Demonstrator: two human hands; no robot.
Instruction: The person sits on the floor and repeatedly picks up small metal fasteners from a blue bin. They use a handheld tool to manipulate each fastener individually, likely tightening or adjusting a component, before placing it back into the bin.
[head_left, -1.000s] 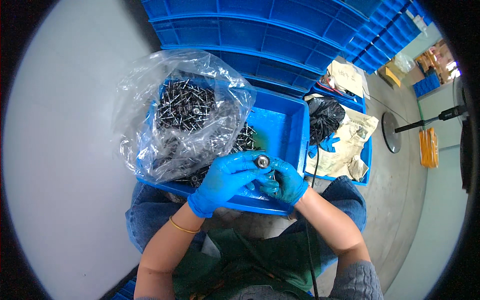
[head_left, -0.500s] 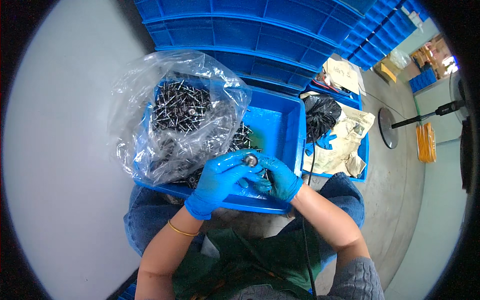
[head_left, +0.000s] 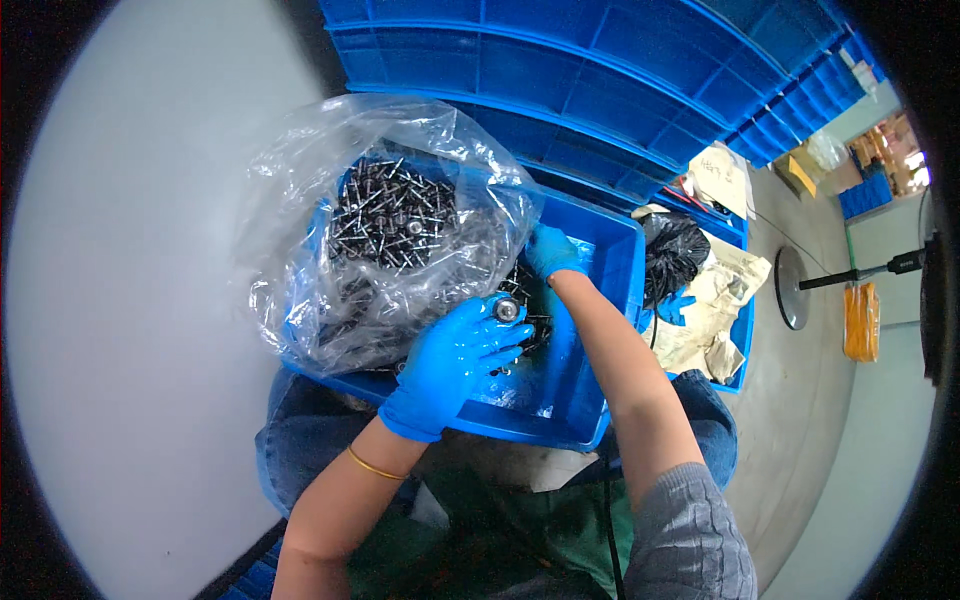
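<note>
My left hand [head_left: 447, 362], in a wet blue glove, grips a small round metal part [head_left: 507, 310] with a dark rim between thumb and forefinger. Its other fingers stretch out over the blue bin [head_left: 628, 265]. Farther back, my right hand [head_left: 553, 252], gloved too, reaches down inside the bin beside the plastic bag's edge; its fingertips are hidden. A clear plastic bag [head_left: 300, 335] lies open in the bin's left part, full of dark metal pieces with thin shiny stems [head_left: 390, 215]. More such pieces [head_left: 535, 330] lie loose between my hands.
Stacked blue crates [head_left: 520, 65] rise behind the bin. To the right, another blue crate holds a black plastic bag [head_left: 672, 255], stained paper [head_left: 735, 275] and a blue glove [head_left: 678, 308]. A stand with a round base [head_left: 790, 288] is on the floor. A black cable [head_left: 608, 520] hangs before me.
My right hand has left my left hand and moved away to the bin's far side. The left still holds the round part, fingers more stretched. The whole view has shifted slightly.
</note>
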